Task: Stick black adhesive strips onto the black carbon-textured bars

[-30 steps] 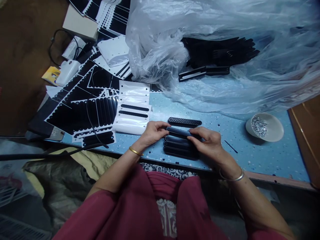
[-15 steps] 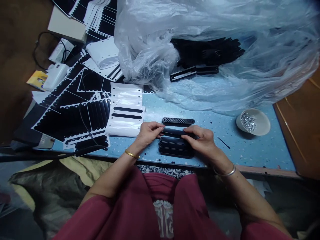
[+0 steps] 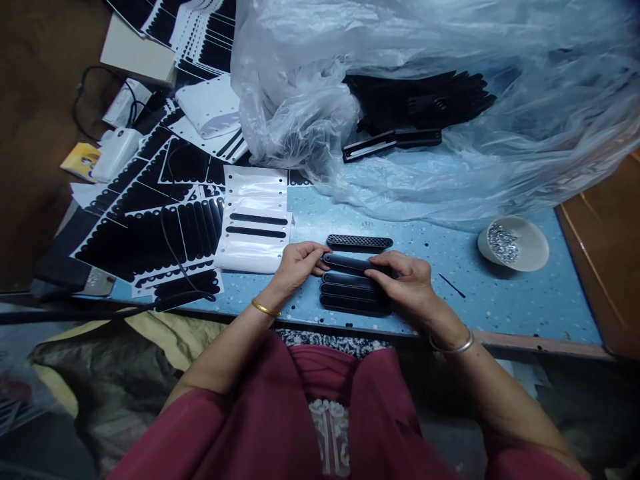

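A long black bar with rounded ends (image 3: 349, 263) lies between my hands, its left end showing a small round hole. At that left end my left hand (image 3: 300, 261) is closed, thumb and fingertips pinching it. My right hand (image 3: 406, 277) grips the bar nearer its right end, which the fingers hide. Just below, several similar black bars (image 3: 350, 291) lie side by side, close to my right hand. Above sits one more black bar with a lattice-patterned face (image 3: 360, 242), apart from both hands.
White backing sheets with black strips (image 3: 259, 224) lie left of the bars, beside piled black strip sheets (image 3: 155, 233). A clear plastic bag (image 3: 300, 100) holding black parts (image 3: 420, 100) covers the back. At right are a white bowl of small metal pieces (image 3: 533, 248) and a thin dark stick (image 3: 453, 285).
The bar's left end now shows more of its top face and hole beside my left fingertips. Both hands stay on it, and the whole view has shifted slightly.
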Motion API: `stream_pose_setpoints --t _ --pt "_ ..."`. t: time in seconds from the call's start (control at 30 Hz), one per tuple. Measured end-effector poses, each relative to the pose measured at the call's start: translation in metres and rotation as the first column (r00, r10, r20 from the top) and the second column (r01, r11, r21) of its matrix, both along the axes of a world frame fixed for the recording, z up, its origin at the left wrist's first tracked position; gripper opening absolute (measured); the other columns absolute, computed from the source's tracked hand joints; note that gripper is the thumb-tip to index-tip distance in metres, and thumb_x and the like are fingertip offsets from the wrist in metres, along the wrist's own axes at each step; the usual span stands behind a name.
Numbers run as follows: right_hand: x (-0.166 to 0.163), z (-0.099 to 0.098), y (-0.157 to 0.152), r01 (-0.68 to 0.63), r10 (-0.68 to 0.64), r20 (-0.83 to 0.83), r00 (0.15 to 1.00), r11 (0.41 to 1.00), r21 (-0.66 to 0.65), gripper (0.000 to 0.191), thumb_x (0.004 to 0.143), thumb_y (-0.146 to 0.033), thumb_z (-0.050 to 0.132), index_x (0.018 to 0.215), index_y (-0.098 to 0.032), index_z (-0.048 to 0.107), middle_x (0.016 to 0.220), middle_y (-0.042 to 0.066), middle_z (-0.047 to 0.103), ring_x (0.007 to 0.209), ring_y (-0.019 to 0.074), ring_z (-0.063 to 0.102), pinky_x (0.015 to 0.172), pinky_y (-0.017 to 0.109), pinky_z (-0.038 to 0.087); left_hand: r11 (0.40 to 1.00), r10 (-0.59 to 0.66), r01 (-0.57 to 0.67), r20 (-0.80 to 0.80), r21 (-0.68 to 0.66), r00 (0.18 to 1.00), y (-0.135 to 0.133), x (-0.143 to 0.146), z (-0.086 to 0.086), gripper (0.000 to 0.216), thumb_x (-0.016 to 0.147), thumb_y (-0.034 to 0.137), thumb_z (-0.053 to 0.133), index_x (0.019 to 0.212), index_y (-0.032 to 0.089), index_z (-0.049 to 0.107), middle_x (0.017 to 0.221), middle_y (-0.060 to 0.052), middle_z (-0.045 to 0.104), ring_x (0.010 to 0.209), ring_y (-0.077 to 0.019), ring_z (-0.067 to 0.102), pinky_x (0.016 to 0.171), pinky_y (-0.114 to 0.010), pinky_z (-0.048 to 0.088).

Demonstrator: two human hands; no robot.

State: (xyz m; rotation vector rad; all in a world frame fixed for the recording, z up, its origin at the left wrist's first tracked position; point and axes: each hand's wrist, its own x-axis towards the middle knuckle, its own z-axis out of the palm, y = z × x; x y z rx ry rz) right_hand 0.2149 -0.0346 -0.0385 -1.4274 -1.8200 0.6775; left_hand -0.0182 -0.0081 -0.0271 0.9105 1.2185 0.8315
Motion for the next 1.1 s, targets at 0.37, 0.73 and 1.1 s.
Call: stream_pose_setpoints --t 0.37,0.73,1.1 --pt "0.0021 0.0038 0.0001 -0.035 0.035 -0.04 0.999 0.999 -0.014 0.011 0.078 -0.033 0.073 0.082 -0.022 0.074 0.078 0.005 0.074 0.07 0.0193 0.069 0.063 0.032 0.056 0.996 0.091 -0.091 -0.044 -0.002 0.995 -0.0023 0.0067 -0.0015 0.017 0.072 0.026 0.075 0.072 0.01 0.067 0.077 -0.007 0.073 0.057 -0.0102 0.067 0.048 -0.016 0.054" --pt "0.0037 0.0031 0.0038 0.017 -0.037 -0.21 0.977 0.995 -0.098 0.015 0.074 -0.036 0.077 0.083 -0.025 0.076 0.081 0.004 0.076 0.074 0.0192 0.07 0.068 0.033 0.058 0.994 0.111 -0.11 -0.049 0.018 0.993 -0.0038 0.0061 -0.0009 0.02 0.071 0.03 0.076 0.072 0.011 0.069 0.073 -0.006 0.073 0.057 -0.0108 0.068 0.052 -0.017 0.055" --pt "0.0047 0.0015 0.006 -0.017 0.008 -0.156 0.988 0.999 -0.051 0.01 0.077 -0.03 0.075 0.085 -0.025 0.076 0.085 0.004 0.076 0.077 0.0194 0.07 0.073 0.035 0.058 0.992 0.118 -0.116 -0.051 0.046 0.992 -0.005 0.0068 -0.0034 0.018 0.073 0.028 0.073 0.074 0.011 0.07 0.07 -0.005 0.072 0.058 -0.0113 0.068 0.053 -0.017 0.055"
